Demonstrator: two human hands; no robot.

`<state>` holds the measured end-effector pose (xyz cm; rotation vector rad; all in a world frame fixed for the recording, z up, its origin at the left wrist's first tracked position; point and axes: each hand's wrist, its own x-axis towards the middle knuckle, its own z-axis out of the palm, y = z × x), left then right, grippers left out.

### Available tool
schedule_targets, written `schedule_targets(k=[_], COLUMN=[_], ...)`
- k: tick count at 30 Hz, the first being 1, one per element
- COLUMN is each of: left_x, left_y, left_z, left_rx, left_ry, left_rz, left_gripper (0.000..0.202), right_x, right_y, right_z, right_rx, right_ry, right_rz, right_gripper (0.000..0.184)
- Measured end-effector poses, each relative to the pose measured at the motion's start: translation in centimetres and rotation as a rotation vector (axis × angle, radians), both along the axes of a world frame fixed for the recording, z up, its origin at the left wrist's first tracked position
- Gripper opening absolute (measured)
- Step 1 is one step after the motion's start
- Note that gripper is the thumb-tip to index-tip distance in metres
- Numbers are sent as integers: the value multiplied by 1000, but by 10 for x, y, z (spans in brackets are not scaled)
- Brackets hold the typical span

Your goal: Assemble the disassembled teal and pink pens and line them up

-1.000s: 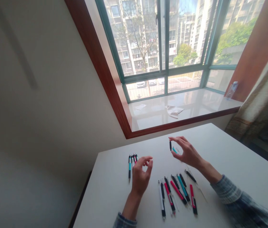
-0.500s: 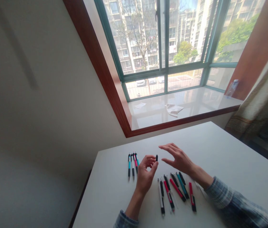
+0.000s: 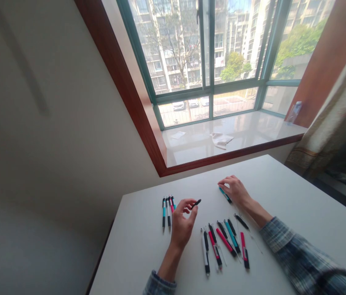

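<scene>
My left hand (image 3: 182, 223) is raised above the white table, pinching a small black pen part (image 3: 196, 203) between thumb and fingertips. Farther right, my right hand (image 3: 236, 190) is low over the table with its fingers closed at the upper end of a teal pen barrel (image 3: 225, 195). Between my forearms lie several pen parts: a white barrel (image 3: 205, 250), a red barrel (image 3: 244, 250), a teal barrel (image 3: 232, 235) and a black grip piece (image 3: 241, 221). Thin clear refills lie among them.
Several whole pens (image 3: 164, 213) stand in a row left of my left hand, partly hidden by it. The table (image 3: 139, 246) meets the wall below a window sill (image 3: 188, 155). A white cloth (image 3: 221, 140) and a clear bottle (image 3: 294, 112) are on the sill.
My right hand has gone from open beside the left hand to the teal barrel farther back. The black part in my left hand has tilted from upright to slanting.
</scene>
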<state>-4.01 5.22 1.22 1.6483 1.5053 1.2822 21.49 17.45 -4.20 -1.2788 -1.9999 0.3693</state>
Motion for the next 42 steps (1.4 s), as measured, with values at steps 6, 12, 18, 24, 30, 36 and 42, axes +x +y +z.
schedule_targets(k=[6, 12, 18, 24, 30, 36, 42], left_x=[0, 0, 1, 2, 3, 3, 3], left_y=[1, 2, 2, 2, 2, 2, 1], left_z=[1, -1, 0, 1, 0, 1, -1], left_rx=[9, -1, 22, 15, 25, 21, 10], left_ry=[41, 92, 101, 100, 118, 126, 128], left_rz=[-2, -1, -8, -15, -29, -33, -41], left_gripper=[20, 16, 15, 13, 12, 12, 11], right_x=[-6, -33, -50, -48, -48, -48, -50], right_y=[-5, -39, -55, -52, -54, -53, -53], right_z=[12, 28, 31, 30, 32, 31, 24], right_rx=[10, -201, -304, -340, -351, -380, -428], right_ry=[166, 444, 561, 610, 600, 615, 654], right_rz=[-31, 198, 354, 381, 394, 405, 421], right_gripper=[24, 21, 20, 20, 15, 17, 20])
